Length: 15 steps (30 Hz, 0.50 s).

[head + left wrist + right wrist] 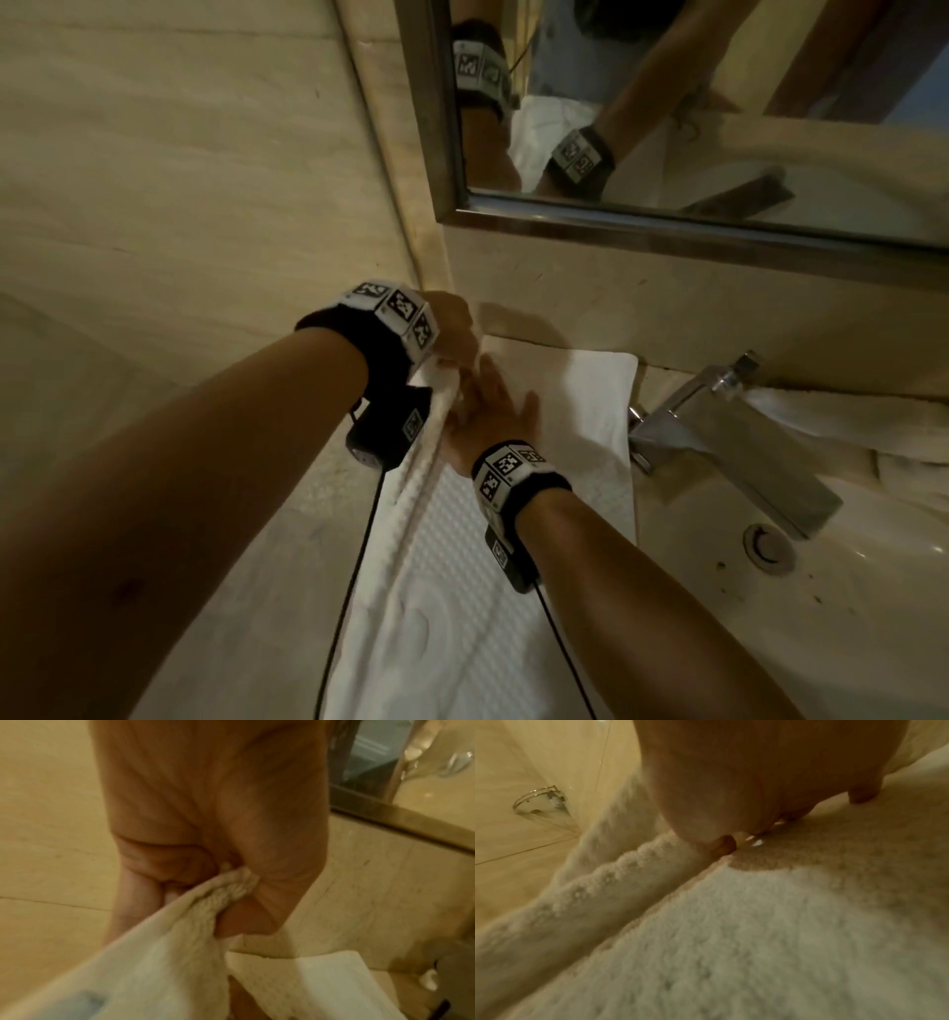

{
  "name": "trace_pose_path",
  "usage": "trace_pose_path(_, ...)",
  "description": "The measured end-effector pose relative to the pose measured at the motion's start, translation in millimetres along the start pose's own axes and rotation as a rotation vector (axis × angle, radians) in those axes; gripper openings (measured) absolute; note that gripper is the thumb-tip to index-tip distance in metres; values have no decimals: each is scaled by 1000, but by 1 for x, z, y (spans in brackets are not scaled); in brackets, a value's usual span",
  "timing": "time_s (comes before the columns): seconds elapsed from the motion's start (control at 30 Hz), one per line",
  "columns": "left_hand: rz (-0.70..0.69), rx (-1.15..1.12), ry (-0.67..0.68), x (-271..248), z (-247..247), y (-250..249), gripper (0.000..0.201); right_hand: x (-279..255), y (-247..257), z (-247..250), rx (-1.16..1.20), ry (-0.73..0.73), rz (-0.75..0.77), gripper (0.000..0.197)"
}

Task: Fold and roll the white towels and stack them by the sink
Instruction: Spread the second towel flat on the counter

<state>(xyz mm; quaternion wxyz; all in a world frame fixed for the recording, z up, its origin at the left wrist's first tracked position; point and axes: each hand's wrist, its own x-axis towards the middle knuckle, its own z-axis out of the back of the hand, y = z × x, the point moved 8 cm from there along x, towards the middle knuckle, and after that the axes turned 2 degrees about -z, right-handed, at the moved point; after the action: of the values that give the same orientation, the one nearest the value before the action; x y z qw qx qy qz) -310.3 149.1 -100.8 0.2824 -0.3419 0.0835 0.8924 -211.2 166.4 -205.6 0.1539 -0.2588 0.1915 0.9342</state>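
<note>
Towel (462, 591), white, textured; one item, spread lengthwise on the beige counter (287, 519) just left of the sink (821, 591), its far end close under the mirror (719, 103).

Condition: left long edge lifted and partly turned over toward the middle; fold not yet laid down.

Left hand (452, 329): my fingers are clenched round the far corner of that lifted edge, cloth bunched in the pinch.

Right hand (488, 411): palm down, fingers straight, pressing the flat part of the towel beside the raised edge; it grasps nothing.

Risks, as I judge them:
- Only the far end of the edge is held, so the near length may sag or land crooked, leaving an uneven fold.
- If I pull with the left while the right presses lightly, the whole towel could slide toward the wall or off the front edge.
- Bunched cloth in my pinch may leave a lump at the corner that spoils the later roll.
- The tap (719, 437) stands just beside the towel; a drifting edge could catch it or dip into the basin.
</note>
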Motion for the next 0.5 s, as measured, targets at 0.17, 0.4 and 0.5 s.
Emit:
trace_pose_path(0.17, -27, 244, -50, 1, 18, 5, 22, 1, -7, 24, 67, -3, -28, 78)
trace_pose_path(0.4, 43, 345, 14, -22, 49, 7, 37, 7, -9, 35, 15, -40, -60, 77)
trace_pose_path(0.5, -6, 264, 9, -19, 44, 5, 16, 6, -9, 34, -44, -83, -67, 74)
